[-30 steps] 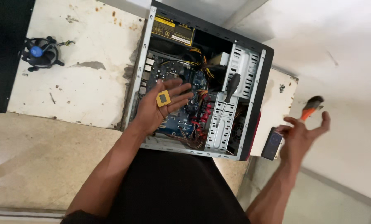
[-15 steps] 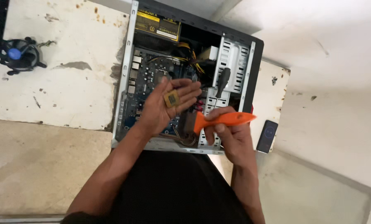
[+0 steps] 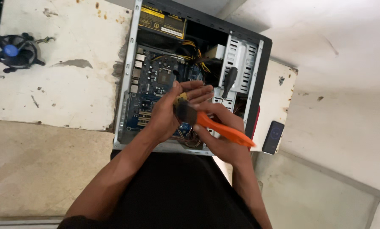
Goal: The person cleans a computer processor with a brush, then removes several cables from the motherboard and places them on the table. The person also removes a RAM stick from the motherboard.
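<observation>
Item: small square chip (image 3: 181,98), gold-edged, flat and rigid, lying on the palm of the left hand (image 3: 173,112) over the open computer case (image 3: 258,76), near picture centre. Left grip: fingers half spread, cupping the chip loosely rather than pinching it.

Item: brush (image 3: 215,125), orange plastic handle, dark bristle head laid against the chip. Right hand (image 3: 221,135), at 4 o'clock from the chip; grip wrapped fully around the handle.

Risk, as judged: a hard stroke could flick the loosely held chip off the palm into the case; bristles could drag grit over its contact face.

Surroundings: blue circuit board (image 3: 156,85), matte and studded; black screwdriver (image 3: 229,80) at 2 o'clock; round cooler fan (image 3: 16,53) at 10 o'clock on the chipped white tabletop (image 3: 71,76); dark glossy phone (image 3: 273,136) at 3 o'clock.
</observation>
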